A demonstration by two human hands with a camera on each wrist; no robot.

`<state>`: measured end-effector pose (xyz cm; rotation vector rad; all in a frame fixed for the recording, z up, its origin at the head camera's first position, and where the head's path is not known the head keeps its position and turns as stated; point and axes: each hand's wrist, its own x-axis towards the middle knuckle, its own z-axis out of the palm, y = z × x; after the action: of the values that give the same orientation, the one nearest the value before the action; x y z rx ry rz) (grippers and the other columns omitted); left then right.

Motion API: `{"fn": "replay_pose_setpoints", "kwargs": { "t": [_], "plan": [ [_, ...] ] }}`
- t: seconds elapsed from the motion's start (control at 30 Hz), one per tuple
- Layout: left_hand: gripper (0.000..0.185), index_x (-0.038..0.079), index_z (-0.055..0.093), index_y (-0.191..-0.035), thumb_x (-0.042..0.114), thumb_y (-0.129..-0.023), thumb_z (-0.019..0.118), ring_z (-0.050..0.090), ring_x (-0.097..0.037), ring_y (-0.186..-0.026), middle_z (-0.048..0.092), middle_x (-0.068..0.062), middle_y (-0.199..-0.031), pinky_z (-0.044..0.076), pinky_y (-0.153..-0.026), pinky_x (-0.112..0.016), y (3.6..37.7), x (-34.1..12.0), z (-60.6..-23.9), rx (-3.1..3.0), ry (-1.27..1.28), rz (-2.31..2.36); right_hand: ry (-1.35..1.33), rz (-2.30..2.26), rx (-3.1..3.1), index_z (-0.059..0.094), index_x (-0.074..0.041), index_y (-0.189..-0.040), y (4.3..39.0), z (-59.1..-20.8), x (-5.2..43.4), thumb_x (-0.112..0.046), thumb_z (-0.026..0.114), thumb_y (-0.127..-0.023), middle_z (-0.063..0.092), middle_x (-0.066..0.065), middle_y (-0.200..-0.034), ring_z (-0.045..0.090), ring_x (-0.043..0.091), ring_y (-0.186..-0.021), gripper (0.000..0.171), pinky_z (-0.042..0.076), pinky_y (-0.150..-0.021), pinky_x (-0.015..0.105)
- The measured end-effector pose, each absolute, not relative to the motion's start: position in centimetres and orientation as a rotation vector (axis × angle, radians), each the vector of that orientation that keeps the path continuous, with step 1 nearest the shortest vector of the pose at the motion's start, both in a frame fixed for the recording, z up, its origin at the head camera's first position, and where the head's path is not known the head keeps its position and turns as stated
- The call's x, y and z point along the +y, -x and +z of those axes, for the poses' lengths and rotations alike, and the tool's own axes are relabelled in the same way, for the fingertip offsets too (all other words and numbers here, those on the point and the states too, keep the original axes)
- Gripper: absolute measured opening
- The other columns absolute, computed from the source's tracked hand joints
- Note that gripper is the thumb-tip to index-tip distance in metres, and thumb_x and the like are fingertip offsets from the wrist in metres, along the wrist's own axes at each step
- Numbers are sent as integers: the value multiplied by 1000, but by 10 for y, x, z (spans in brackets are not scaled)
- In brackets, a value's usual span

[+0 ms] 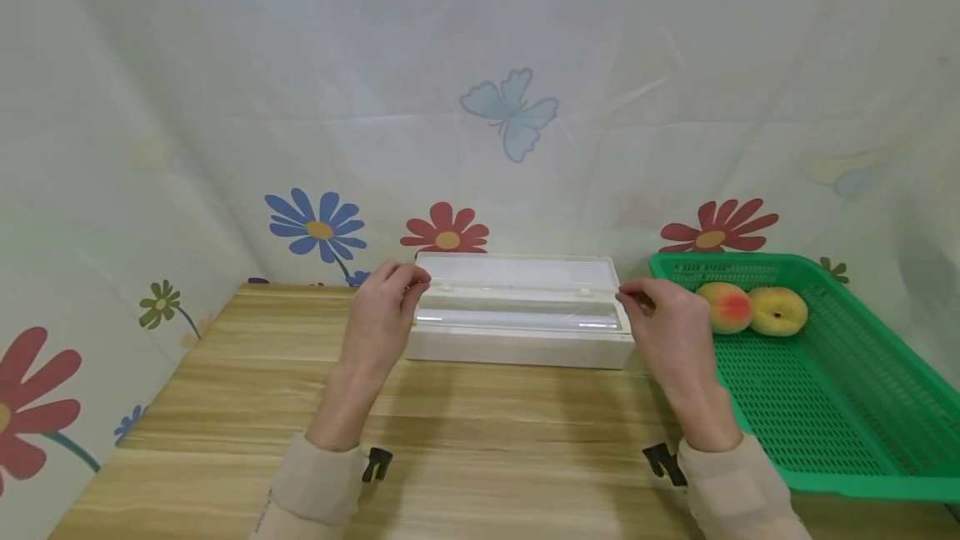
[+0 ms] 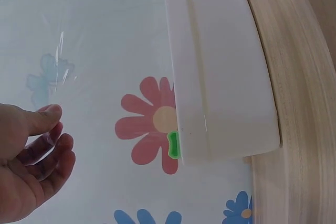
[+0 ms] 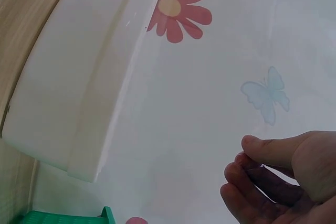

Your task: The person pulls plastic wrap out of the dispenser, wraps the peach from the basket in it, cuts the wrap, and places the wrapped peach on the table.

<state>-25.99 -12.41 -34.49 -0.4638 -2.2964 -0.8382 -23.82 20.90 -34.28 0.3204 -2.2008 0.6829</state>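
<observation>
A long white cling film dispenser (image 1: 517,348) lies at the back of the table, its clear-topped lid (image 1: 517,271) raised behind. A roll (image 1: 517,321) shows inside. At its left end my left hand (image 1: 381,311) pinches the edge of the cling film (image 2: 63,69) between thumb and forefinger; the film shows as faint glints in the left wrist view. By the right end, my right hand (image 1: 669,325) pinches with thumb and fingertips at the film's other side. Both hands are raised in front of the lid. The film is so clear that its full outline cannot be made out.
A green plastic basket (image 1: 862,486) stands on the right, close to my right forearm, with two peaches (image 1: 723,308) at its back left. The wooden table (image 1: 480,440) ends at a flowered curtain (image 1: 337,107) behind and to the left.
</observation>
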Motion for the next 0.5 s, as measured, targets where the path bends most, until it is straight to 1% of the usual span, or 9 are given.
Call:
{"fn": "replay_pose_setpoints", "kwargs": {
  "t": [0.17,0.5],
  "plan": [
    [8,2,74,-100,2,-92,75,62,-25,-81,65,-8,-91,57,-74,-35,257,-125,-342,-2282,478,-835,-311,685,-2210,77,5,-91,235,-341,209,4,80,-85,73,20,-85,70,34,-76,7,57,-69,51],
    [11,2,73,-102,1,-91,76,63,-25,-84,65,-9,-93,58,-76,-36,250,-126,-338,-2284,478,-848,-309,684,-2237,77,5,-95,227,-334,210,4,80,-86,73,19,-87,69,34,-78,9,57,-71,52]
  ]
}}
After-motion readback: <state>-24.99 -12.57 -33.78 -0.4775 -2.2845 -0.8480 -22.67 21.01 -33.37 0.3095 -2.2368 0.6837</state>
